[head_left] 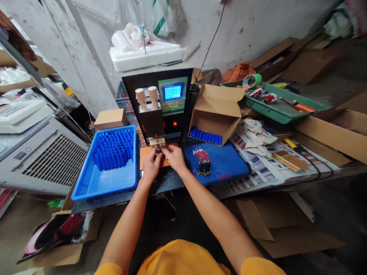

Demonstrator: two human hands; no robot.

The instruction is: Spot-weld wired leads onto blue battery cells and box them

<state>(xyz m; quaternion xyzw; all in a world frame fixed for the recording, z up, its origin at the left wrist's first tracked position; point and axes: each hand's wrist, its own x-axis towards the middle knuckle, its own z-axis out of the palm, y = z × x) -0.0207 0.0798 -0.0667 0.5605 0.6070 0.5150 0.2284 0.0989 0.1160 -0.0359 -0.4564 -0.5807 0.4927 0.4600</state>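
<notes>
Under the electrode tips of a black spot welder (156, 124), both of my hands meet over an orange pad (145, 154). The fingers of my left hand (151, 163) are closed around a small blue cylindrical battery cell (159, 150), of which only the end shows. My right hand (174, 156) is pinched at the cell's other side; whatever sits between its fingertips is too small to make out. To the left, a blue tray (103, 187) holds many upright blue cells (113, 151). On a blue mat (232, 160) to the right lies a bundle of red and black wire leads (204, 162).
An opened cardboard box (219, 101) with a row of blue cells (205, 135) stands right of the welder. Behind it, a green tray (272, 109) carries tape and wires. A white cloth (255, 137) lies right of the mat. A grey air cooler (48, 152) stands far left.
</notes>
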